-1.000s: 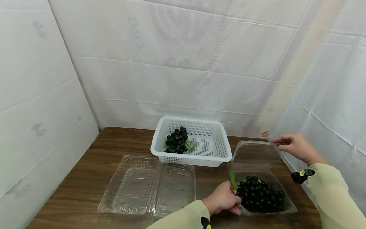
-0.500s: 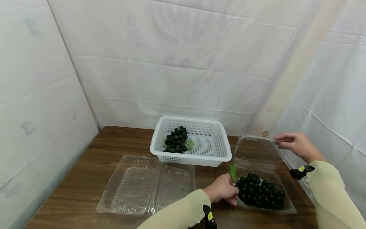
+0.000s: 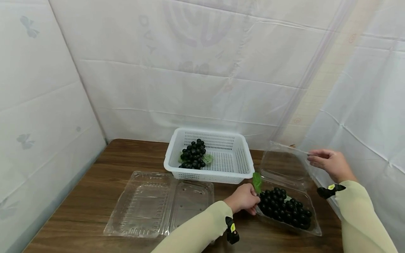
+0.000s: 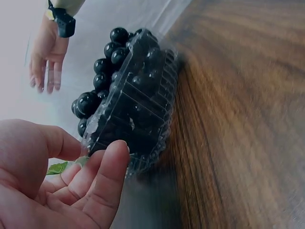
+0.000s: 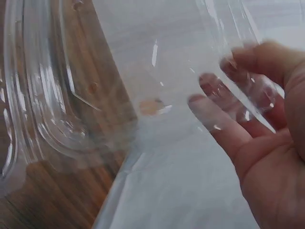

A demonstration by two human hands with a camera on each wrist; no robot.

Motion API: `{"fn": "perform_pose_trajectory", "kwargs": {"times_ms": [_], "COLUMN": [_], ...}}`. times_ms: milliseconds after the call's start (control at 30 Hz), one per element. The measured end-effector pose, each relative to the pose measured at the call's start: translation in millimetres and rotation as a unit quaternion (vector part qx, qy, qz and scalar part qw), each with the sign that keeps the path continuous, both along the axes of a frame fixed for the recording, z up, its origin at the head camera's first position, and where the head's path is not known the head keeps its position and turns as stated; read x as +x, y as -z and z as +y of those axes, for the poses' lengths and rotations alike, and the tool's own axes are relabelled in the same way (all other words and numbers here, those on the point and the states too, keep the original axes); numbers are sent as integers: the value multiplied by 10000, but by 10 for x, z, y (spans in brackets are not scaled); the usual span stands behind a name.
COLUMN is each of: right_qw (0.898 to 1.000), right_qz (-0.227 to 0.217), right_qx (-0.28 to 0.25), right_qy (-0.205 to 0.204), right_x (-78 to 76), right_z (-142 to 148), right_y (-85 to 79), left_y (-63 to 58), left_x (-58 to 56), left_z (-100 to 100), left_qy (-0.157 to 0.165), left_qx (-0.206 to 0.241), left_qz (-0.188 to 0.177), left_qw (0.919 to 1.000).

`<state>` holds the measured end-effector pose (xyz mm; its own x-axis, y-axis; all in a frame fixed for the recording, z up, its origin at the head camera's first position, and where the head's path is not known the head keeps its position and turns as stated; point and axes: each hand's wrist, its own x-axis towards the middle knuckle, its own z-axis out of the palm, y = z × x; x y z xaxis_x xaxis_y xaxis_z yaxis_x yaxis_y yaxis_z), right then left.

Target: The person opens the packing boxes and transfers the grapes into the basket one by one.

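A clear plastic clamshell container sits at the right of the table with a bunch of dark grapes in its base. My left hand pinches the left rim of that base, beside a green leaf poking over the edge. In the left wrist view, thumb and fingers meet at the container's corner, and some grapes rise above the rim. The clear lid stands raised at the back. My right hand holds its right edge, the fingers showing through the plastic.
A second clear clamshell lies spread open on the left of the wooden table. Behind it stands a white perforated basket with another bunch of grapes. White sheeting walls the back and sides.
The clamshell has shifted slightly back and turned, with my left hand moving up along with its left edge. My right hand has brought the lid to a steeper angle.
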<state>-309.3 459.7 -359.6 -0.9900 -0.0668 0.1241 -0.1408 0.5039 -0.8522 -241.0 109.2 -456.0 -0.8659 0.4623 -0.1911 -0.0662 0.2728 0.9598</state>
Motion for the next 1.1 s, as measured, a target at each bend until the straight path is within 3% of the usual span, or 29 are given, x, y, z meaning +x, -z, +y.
{"fn": "perform_pose_trajectory", "kwargs": {"times_ms": [167,267,533,633,867,1100], "right_qw": [9966,9949,9830,9837,9861,9765], "right_qz": [103,150,-84,-211,-400,-699], "right_qx": [-743,-839,-1669,-1526,-558,-803], "right_qy": [328,536,764,923,1511,1875], "right_x": [15,57,180,244,395,552], "right_z": [48,73,140,157,138,87], "right_y": [128,186,327,376,424,446], "left_y": [-1,-1,25,44,45,56], "left_x": [-5,17,-17,-50,-106,-108], "left_z": [2,3,-72,-113,-176,-199], "left_qy": [-50,-86,-393,-488,-718,-985], "left_qx": [-92,-66,599,735,953,1075], "left_qz": [-28,-199,-721,-791,-801,-648], "left_qw": [9999,9997,9948,9930,9896,9872]}}
